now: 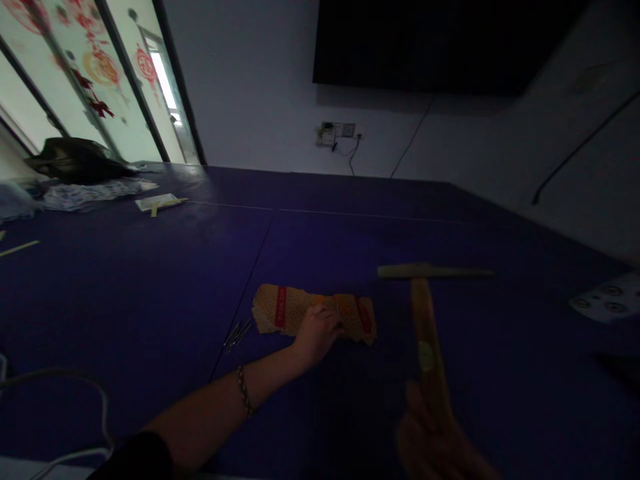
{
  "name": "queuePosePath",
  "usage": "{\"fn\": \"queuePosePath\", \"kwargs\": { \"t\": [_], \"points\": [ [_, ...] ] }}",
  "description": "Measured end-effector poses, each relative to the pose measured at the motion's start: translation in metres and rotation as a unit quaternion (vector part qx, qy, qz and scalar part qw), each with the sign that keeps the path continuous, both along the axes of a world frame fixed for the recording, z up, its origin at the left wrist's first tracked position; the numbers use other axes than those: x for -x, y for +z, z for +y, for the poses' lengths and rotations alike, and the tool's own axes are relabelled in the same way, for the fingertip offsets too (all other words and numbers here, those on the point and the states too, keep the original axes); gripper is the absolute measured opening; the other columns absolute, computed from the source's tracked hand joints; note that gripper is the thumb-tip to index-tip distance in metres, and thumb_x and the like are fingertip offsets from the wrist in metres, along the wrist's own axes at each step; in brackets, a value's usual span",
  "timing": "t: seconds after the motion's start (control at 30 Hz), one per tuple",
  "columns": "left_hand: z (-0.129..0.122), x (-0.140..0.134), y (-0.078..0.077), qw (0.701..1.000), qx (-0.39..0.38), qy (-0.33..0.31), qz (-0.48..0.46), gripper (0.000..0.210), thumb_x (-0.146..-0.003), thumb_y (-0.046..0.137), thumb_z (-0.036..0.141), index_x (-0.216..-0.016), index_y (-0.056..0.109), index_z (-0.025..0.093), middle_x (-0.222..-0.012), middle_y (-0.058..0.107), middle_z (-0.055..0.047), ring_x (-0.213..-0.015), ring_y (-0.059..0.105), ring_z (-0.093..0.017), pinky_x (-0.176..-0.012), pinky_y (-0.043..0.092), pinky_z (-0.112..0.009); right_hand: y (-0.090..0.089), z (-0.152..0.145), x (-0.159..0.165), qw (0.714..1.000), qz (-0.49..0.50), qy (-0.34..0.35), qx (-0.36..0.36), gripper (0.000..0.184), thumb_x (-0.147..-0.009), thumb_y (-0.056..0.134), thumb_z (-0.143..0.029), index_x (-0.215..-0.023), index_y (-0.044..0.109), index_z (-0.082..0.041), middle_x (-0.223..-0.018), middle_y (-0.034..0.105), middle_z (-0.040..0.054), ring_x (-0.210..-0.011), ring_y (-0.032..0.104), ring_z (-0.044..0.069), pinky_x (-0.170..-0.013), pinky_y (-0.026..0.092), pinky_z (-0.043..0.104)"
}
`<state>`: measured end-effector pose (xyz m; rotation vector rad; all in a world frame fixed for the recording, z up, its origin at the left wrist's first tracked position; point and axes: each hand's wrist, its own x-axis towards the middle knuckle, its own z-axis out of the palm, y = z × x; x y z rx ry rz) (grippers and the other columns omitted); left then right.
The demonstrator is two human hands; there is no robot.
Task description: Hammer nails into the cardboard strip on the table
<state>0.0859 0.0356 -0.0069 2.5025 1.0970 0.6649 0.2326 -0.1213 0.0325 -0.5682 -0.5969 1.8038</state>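
Head view: At a dark purple table (150, 280), a person works with both hands in dim light, one down on a patterned piece, the other around a tool

Left hand (320, 330): Fingers bent, it rests over the middle of a tan patterned piece (293, 312); whether the fingertips pinch anything cannot be told, as the back of the hand hides them

Tan patterned piece: Crossed by red bands, it lies on the table ahead of the person, edges ragged, partly covered by the left hand; an orange patch shows beside the fingers, print or separate object unclear

Right hand (435, 437): Blurred and dark, it grasps a hammer by the lower handle

Hammer (426, 327): Wooden handle upright, long narrow head at the top, it appears to the right of the piece and apart from it

Metal rods (237, 335): A few slim ones lie together just left of the piece, no hand on them

Stage reached: Judging by the layout, the setting-up looks done, with piece laid out, left hand placed and hammer in grip

Stage open: Hammer and piece are not in contact; whether any blow has landed cannot be told, and the rods lie unused for now
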Motion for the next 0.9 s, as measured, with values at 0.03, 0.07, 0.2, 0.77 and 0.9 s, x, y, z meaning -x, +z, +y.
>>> {"fn": "queuePosePath", "kwargs": {
  "t": [0.03,0.07,0.2,0.77,0.9],
  "points": [
    [-0.001,0.000,0.001,1.000,-0.009,0.008,0.015,0.008,-0.078,0.060,0.022,-0.083,0.062,0.017,-0.088,0.067,-0.004,-0.089,0.055,-0.019,-0.081,0.040,-0.032,0.005,0.010,-0.007,1.000,0.023,-0.001,-0.019,0.023,-0.064,0.070,-0.030,-0.067,0.049,-0.023,-0.046,0.033,-0.0109,-0.029,0.026,0.001,-0.029,0.034,0.010],
    [-0.001,0.001,0.002,0.999,-0.017,0.015,0.029,0.008,-0.077,0.060,0.023,-0.083,0.063,0.018,-0.087,0.067,-0.004,-0.090,0.054,-0.020,-0.082,0.039,-0.034,0.010,0.023,-0.014,0.998,0.049,0.021,-0.034,0.022,-0.064,0.070,-0.025,-0.068,0.049,-0.023,-0.049,0.034,-0.0107,-0.030,0.026,0.001,-0.029,0.034,0.009],
    [-0.002,0.002,0.004,0.997,-0.030,0.039,0.058,0.017,-0.077,0.061,0.027,-0.089,0.061,0.015,-0.088,0.065,-0.006,-0.089,0.055,-0.021,-0.080,0.039,-0.034,0.017,0.080,-0.043,0.982,0.128,0.105,-0.087,0.033,-0.085,0.045,-0.025,-0.054,0.039,-0.017,-0.050,0.031,-0.0096,-0.031,0.021,0.000,-0.030,0.034,0.006],
    [0.005,0.070,0.050,0.996,-0.023,0.083,0.017,0.015,-0.078,0.056,0.019,-0.092,0.061,0.017,-0.097,0.064,-0.007,-0.095,0.054,-0.020,-0.085,0.039,-0.032,-0.015,0.104,-0.068,0.953,0.294,0.026,-0.071,0.042,-0.084,0.047,-0.014,-0.043,0.038,-0.014,-0.037,0.026,-0.0128,-0.022,0.020,-0.004,-0.023,0.021,0.000],
    [0.020,0.143,0.063,0.969,0.111,0.209,0.070,0.015,-0.075,0.052,0.018,-0.080,0.065,0.014,-0.080,0.067,-0.006,-0.075,0.060,-0.018,-0.067,0.041,-0.024,-0.020,0.104,-0.061,0.949,0.303,0.055,-0.064,0.041,-0.084,0.047,-0.015,-0.043,0.039,-0.014,-0.037,0.032,-0.0126,-0.021,0.016,-0.005,-0.022,0.022,0.000]
  ]
}}
